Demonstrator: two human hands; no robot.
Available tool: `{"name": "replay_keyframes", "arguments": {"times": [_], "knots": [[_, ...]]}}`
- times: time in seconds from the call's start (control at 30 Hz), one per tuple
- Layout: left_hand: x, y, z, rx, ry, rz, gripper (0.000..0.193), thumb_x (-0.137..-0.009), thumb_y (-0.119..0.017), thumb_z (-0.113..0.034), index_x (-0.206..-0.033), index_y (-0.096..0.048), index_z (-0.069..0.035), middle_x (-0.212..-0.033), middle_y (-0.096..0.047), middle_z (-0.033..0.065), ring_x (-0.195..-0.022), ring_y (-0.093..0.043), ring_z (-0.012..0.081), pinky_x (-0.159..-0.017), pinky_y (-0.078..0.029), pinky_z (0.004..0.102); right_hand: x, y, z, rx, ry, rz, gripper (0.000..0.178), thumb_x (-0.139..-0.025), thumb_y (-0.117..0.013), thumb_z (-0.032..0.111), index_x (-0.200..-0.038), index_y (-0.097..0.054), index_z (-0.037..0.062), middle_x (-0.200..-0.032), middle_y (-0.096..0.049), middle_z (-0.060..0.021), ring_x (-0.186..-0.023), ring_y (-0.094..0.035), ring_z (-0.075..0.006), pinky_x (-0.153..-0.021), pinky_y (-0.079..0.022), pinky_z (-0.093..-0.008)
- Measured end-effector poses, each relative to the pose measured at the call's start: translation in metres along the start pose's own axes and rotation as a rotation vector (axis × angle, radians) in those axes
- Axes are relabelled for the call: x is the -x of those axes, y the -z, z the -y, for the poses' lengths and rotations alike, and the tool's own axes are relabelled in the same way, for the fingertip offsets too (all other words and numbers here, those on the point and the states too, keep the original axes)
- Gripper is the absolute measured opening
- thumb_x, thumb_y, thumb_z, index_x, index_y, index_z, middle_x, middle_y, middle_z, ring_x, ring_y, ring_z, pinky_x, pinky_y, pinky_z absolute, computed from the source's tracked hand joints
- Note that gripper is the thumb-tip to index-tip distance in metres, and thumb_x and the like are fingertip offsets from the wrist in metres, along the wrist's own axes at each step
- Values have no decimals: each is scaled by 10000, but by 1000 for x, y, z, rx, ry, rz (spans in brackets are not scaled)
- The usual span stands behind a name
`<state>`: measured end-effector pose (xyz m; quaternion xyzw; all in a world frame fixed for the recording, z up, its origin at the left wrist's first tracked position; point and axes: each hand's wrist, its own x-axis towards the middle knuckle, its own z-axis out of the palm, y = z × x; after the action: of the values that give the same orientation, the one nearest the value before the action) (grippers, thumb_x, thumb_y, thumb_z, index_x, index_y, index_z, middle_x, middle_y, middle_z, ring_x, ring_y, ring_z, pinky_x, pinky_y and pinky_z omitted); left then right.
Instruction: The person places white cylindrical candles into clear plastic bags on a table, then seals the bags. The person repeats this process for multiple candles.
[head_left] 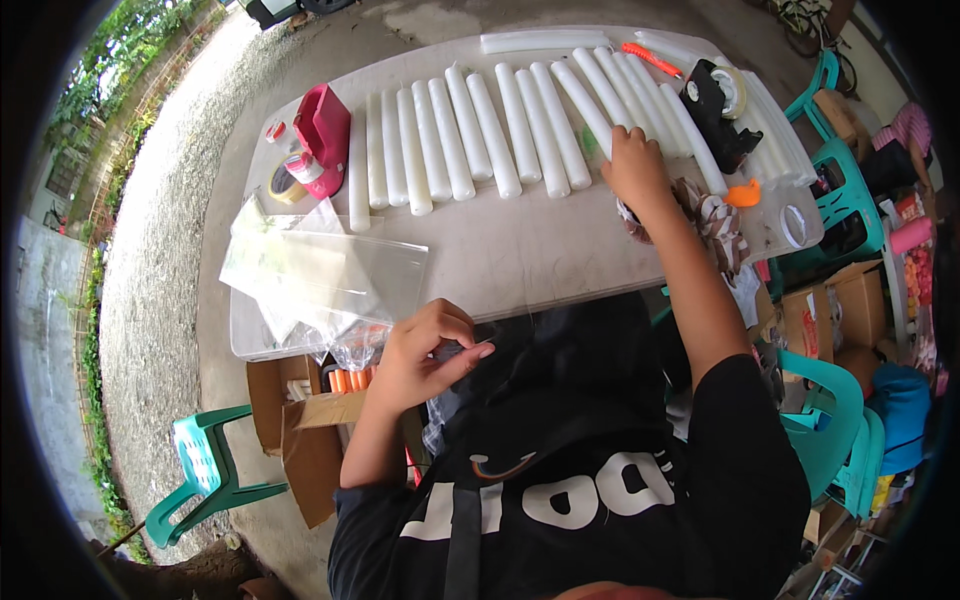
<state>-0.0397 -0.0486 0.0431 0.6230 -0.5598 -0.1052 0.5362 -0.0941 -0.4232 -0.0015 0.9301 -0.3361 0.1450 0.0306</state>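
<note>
Long white candles (434, 140) lie side by side across the table. My right hand (637, 172) reaches over the table with its fingers closed on the near end of one white candle (584, 101), which lies at a slant. My left hand (430, 352) hovers in front of the near table edge, its fingers curled and the thumb close to the forefinger. Whatever may be between those fingertips is too small to make out. Clear plastic sleeves (345, 270) lie in a loose pile just beyond my left hand.
A pink tape dispenser (322, 135) and tape roll (287, 184) stand left; a black tape dispenser (715, 115), orange cutter (652, 60) and brown-and-white cloth (722, 230) lie right. An open cardboard box (310, 450) sits below the table (480, 250). Green chairs (215, 470) flank it.
</note>
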Motion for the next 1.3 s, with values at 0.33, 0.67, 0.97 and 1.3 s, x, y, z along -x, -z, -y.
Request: {"name": "replay_keyframes", "arguments": {"times": [0.33, 0.67, 0.97, 1.3], "knots": [[48, 75, -57, -301, -38, -167, 243, -641, -885, -174, -774, -694, -104, -627, -588, -7, -509, -474, 146, -476, -330, 279, -2, 44, -51, -1327, -287, -369, 314, -925, -676, 33, -1211, -550, 7, -1244, -597, -135, -1019, -649, -205, -881, -608, -388], [18, 56, -86, -501, 121, 420, 156, -712, -830, -182, -793, -702, -147, -678, -496, 24, -605, -556, 233, -514, -396, 375, 36, 114, -66, -1731, -181, -726, 356, -971, -639, 100, -1265, -491, -37, -1221, -602, -261, -1115, -640, -331, -941, -579, -524], [-29, 20, -29, -221, 22, 449, 176, -752, -799, -70, -910, -725, -94, -791, -580, 57, -750, -611, 254, -620, -477, 365, 88, 150, -74, -1923, 31, -325, 439, -1022, -558, 216, -1347, -460, -61, -1275, -587, -275, -1129, -640, -331, -914, -596, -459], [-33, 23, -51, -323, -76, 274, 214, -704, -850, -122, -894, -756, -95, -816, -532, 53, -763, -565, 226, -668, -451, 350, 116, 176, -73, -1678, 246, -182, 456, -1031, -529, 221, -1383, -442, -54, -1264, -596, -266, -1037, -682, -270, -798, -635, -383]]}}
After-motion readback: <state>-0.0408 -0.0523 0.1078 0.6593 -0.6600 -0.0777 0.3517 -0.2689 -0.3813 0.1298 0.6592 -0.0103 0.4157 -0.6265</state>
